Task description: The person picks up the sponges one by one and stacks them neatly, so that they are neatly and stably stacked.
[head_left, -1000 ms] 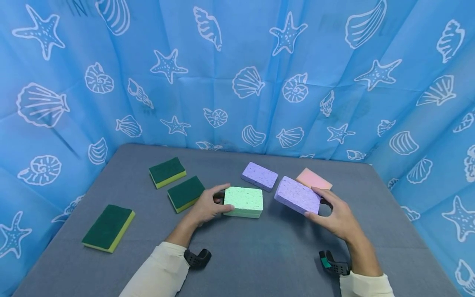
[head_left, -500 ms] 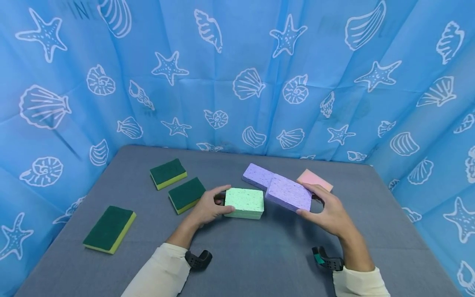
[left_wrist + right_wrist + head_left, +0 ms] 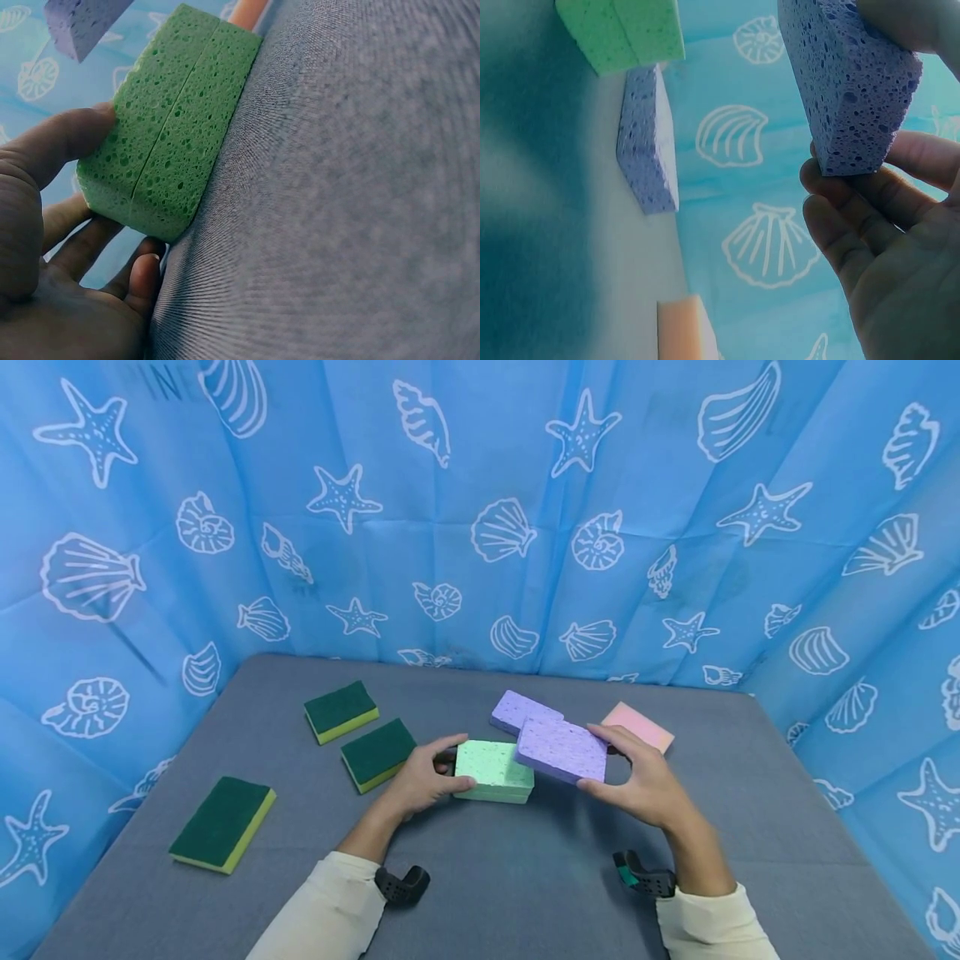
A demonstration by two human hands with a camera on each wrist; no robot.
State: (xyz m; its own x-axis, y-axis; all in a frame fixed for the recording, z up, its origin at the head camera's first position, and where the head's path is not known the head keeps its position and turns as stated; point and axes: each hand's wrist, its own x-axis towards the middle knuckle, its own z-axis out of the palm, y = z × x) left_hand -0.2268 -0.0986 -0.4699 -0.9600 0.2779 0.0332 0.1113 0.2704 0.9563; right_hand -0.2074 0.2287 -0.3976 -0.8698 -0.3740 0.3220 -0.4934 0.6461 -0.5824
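Observation:
My left hand (image 3: 423, 779) grips the left end of a stack of two light green sponges (image 3: 491, 769) on the grey table (image 3: 525, 877); in the left wrist view the thumb and fingers pinch the green sponges (image 3: 169, 142). My right hand (image 3: 637, 781) holds a purple sponge (image 3: 561, 749) in the air, just above the green stack's right edge. The right wrist view shows the held purple sponge (image 3: 847, 82) between thumb and fingers. A second purple sponge (image 3: 513, 710) lies behind on the table.
A pink sponge (image 3: 641, 727) lies at the back right. Three green-and-yellow scrub sponges (image 3: 339, 709) (image 3: 377, 752) (image 3: 222, 822) lie to the left. Blue seashell-printed cloth (image 3: 480, 510) walls the table on three sides.
My right hand has carried the purple sponge leftward, from beside the pink sponge to just over the green stack's right edge. The left hand has stayed on the green sponges.

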